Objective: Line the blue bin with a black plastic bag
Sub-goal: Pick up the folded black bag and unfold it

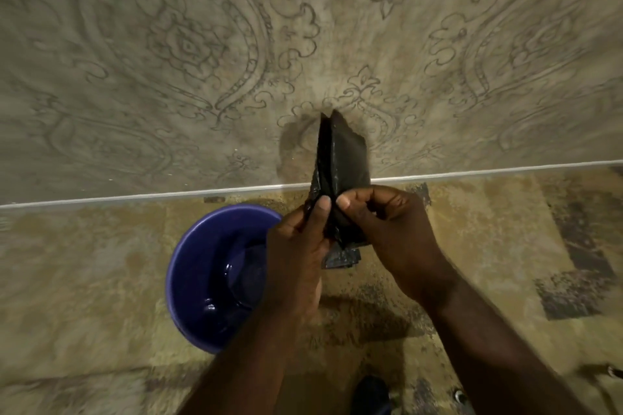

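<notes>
The right side of the blue bin (215, 276) is covered by the left hand (298, 248) and its forearm, so that part of the rim cannot be seen. The middle of the black plastic bag (342, 155) is hidden behind the thumbs and curled fingers of both hands — only its upper folds and a small lower corner are shown. The fingertips of the right hand (392, 229) are tucked out of sight behind the bag. Both forearms are cut off by the bottom edge. A dark shoe (371, 392) at the bottom edge is only partly shown, and two small objects at the lower right edge are too blurred to be identified.
</notes>
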`<state>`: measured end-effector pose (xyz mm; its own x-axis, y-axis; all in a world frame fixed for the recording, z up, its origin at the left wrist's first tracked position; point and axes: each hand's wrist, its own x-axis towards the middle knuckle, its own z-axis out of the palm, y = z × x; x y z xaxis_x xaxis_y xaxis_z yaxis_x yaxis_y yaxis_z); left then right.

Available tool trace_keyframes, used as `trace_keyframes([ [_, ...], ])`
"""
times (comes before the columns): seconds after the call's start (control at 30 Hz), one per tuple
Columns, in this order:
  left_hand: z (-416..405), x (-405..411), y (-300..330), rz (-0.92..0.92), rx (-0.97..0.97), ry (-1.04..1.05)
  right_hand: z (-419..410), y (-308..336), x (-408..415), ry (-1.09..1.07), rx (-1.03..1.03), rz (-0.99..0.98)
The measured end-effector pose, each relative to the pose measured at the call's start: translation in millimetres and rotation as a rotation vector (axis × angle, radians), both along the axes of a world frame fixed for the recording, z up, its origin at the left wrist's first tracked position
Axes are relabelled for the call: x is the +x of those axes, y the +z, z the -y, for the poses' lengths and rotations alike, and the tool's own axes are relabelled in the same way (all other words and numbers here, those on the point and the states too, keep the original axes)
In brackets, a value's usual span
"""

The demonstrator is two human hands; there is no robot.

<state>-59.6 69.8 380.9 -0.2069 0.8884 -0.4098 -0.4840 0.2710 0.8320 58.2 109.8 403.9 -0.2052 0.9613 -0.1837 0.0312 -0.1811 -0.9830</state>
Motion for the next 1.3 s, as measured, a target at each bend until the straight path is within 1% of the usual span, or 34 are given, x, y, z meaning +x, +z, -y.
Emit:
trace_keyframes([
  [0.2, 9, -43, 53, 0.063, 0.07, 0.018, 14, 55, -31, -0.042, 0.044, -0.07],
  [0.33, 16, -68, 75, 0.068, 0.072, 0.12, 24, 83, -40, -0.078, 0.088, -0.013],
  [0.4, 19, -80, 86, 0.064, 0.063, 0.155, 29, 95, -42, -0.138, 0.09, 0.007],
  [0.47, 23, -96, 98, 0.083, 0.053, 0.217, 32, 108, -44, -0.222, 0.065, -0.007],
  [0.57, 28, -121, 120, 0.193, 0.047, 0.308, 33, 122, -44, -0.324, -0.036, -0.099],
  [0.7, 31, -144, 147, 0.234, 0.069, 0.347, 35, 135, -40, -0.373, -0.09, -0.099],
  [0.8, 32, -156, 165, 0.223, 0.121, 0.402, 35, 133, -35, -0.532, -0.162, -0.089],
  [0.87, 34, -166, 174, 0.204, 0.142, 0.435, 36, 130, -31, -0.613, -0.243, -0.132],
  [0.93, 38, -172, 181, 0.168, 0.149, 0.444, 38, 126, -28, -0.633, -0.312, -0.183],
  [1.03, 44, -177, 192, 0.139, 0.157, 0.436, 45, 123, -30, -0.65, -0.37, -0.176],
  [1.2, 50, -183, 215, 0.101, 0.165, 0.4, 53, 135, -38, -0.728, -0.372, -0.234],
  [1.3, 54, -187, 233, 0.077, 0.165, 0.364, 60, 153, -47, -0.646, -0.307, -0.174],
])
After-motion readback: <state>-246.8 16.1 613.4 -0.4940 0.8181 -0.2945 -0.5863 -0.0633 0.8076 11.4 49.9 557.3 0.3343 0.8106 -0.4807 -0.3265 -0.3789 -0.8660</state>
